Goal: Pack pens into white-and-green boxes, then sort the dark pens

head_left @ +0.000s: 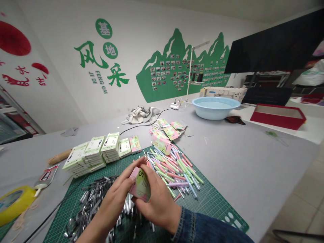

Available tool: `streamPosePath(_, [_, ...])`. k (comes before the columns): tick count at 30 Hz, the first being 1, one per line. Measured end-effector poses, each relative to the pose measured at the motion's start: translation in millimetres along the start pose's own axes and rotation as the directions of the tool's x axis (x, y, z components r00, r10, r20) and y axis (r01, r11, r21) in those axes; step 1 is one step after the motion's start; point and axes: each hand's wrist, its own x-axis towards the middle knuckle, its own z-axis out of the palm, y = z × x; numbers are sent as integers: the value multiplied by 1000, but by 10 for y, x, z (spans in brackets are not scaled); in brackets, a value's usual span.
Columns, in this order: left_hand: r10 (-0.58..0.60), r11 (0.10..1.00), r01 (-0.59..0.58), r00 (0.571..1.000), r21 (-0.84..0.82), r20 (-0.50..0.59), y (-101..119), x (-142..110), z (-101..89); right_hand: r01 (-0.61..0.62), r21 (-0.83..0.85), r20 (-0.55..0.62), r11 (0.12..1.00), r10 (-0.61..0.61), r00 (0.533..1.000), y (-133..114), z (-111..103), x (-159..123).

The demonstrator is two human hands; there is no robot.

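Observation:
Both hands hold a small pink and green cardboard box (141,185) marked "5". My left hand (120,187) presses on its left side with the fingers over the top edge. From the right, my right hand (157,197) grips the box between thumb and fingers. Beneath the hands lies a heap of dark and shiny metallic pens (95,195), partly hidden by my forearm. Just beyond my right hand is a loose pile of pastel pens (177,167) in pink, green, blue and lilac. A similar pink and green box (135,144) lies past the fingertips.
A green cutting mat (210,206) lies on the grey table (243,158). White boxes (93,148) are stacked at left, near yellow tape (19,202) and a glue tube (47,177). More pink and green boxes (170,132), a blue basin (215,109) and a red box (278,116) are farther back.

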Motion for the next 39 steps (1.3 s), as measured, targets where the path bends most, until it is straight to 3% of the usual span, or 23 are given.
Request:
streamPosePath(10, [-1, 993, 6, 999, 116, -43, 74, 10, 55, 54, -62, -11, 997, -54, 998, -24, -3, -10])
streamPosePath(19, [64, 955, -61, 998, 290, -1, 43, 16, 31, 109, -110, -7, 988, -111, 994, -25, 12, -27])
streamPosePath(24, [51, 954, -27, 996, 298, -74, 49, 26, 63, 102, -113, 6, 988, -102, 995, -14, 20, -30])
streamPosePath(32, [112, 920, -85, 993, 383, -49, -7, 16, 72, 115, -111, -12, 987, -117, 993, -31, 19, -45])
streamPosePath(36, [143, 865, -128, 990, 486, 6, -39, 8, 60, 134, -114, -12, 984, -136, 991, -20, 30, -47])
streamPosePath(39, [208, 748, -212, 975, 628, 81, -51, -8, 47, 154, -107, -4, 982, -155, 988, -17, 39, -42])
